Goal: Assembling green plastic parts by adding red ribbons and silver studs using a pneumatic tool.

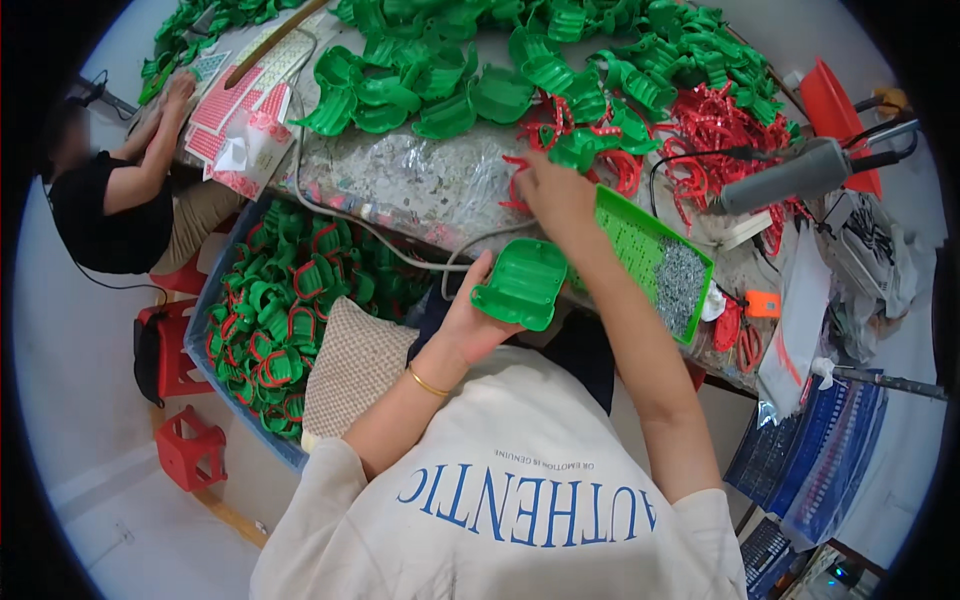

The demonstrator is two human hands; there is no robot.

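Observation:
In my left hand [472, 315] rests a curved green plastic shell [521, 284], held over my lap with its ribbed hollow showing. My right hand [556, 200] is over the worktable, its fingers closed at a red curved plastic strip [514, 185]; the fingertips are partly hidden. More red strips lie just beyond that hand, mixed with green shells. A large heap of loose green shells [440, 90] covers the far part of the table, and a pile of red strips [715, 130] sits to the right.
A green tray [621, 240] of small metal pieces stands right of my forearm. Beyond it are a grey hand tool [785, 175] and scissors [749, 348]. A blue bin [225, 372] of red-edged green shells sits lower left. Another person [110, 200] works at far left.

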